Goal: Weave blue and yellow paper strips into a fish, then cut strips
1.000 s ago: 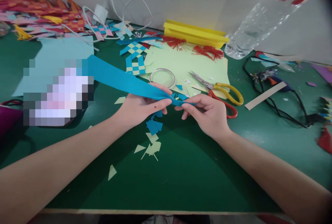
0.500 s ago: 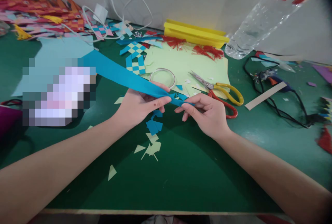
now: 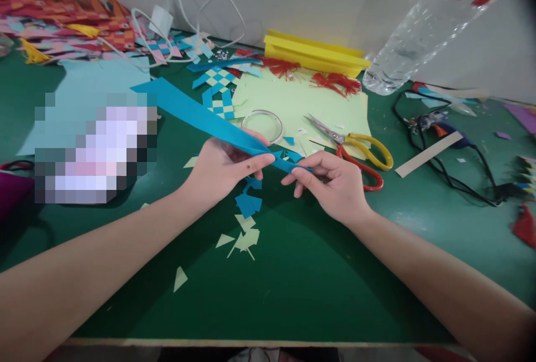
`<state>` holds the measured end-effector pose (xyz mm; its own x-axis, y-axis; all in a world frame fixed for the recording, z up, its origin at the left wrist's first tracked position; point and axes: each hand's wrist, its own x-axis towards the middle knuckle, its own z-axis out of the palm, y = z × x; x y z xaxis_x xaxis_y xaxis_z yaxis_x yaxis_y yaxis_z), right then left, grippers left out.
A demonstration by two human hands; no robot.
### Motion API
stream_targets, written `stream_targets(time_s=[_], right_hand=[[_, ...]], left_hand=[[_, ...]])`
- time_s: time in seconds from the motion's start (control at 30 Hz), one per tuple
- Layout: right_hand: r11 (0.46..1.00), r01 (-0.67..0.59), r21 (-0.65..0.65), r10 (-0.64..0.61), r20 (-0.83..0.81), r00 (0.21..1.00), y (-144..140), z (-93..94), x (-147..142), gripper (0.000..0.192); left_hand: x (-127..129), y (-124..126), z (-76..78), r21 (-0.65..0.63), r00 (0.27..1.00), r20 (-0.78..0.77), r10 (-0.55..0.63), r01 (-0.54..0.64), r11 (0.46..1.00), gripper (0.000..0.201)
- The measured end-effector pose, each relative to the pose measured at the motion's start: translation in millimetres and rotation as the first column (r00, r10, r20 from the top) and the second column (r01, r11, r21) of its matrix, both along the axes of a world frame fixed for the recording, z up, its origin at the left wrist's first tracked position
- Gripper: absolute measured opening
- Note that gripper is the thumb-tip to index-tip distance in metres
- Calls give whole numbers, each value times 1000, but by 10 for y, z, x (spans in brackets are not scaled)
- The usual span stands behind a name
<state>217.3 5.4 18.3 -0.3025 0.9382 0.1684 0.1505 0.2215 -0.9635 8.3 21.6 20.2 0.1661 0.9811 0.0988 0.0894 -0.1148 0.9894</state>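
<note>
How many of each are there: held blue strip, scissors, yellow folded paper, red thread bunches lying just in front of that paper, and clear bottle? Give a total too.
Blue strip: 1
Scissors: 1
Yellow folded paper: 1
Red thread bunches: 2
Clear bottle: 1
Total: 6

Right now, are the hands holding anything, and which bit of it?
A blue paper strip: the left hand's grip pinches it partway along, and the right hand's grip pinches near its narrower end.
</note>
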Motion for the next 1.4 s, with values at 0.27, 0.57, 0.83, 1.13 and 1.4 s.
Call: stream_targets(time_s=[0.27,0.57,0.83,1.13,1.4], right_hand=[[1000,-21,-9,21,57,998,-10,9,4,17],[998,-69,0,68,120,990,-8,6,15,15],[996,-86,-28,88,114,990,9,6,14,18],[990,-144,-4,143,174,974,19,-21,17,14],[992,-123,15,118,182,976,8,-20,10,14]], left_hand=[[11,-2,24,-9,999,-39,27,-28,1000,26],[5,-5,29,11,997,-72,13,-12,1000,21],[7,-10,25,3,998,-68,-4,5,1000,21],[8,-8,3,-6,987,-129,-95,95,995,21],[2,7,-9,-32,988,-94,-120,117,993,23]])
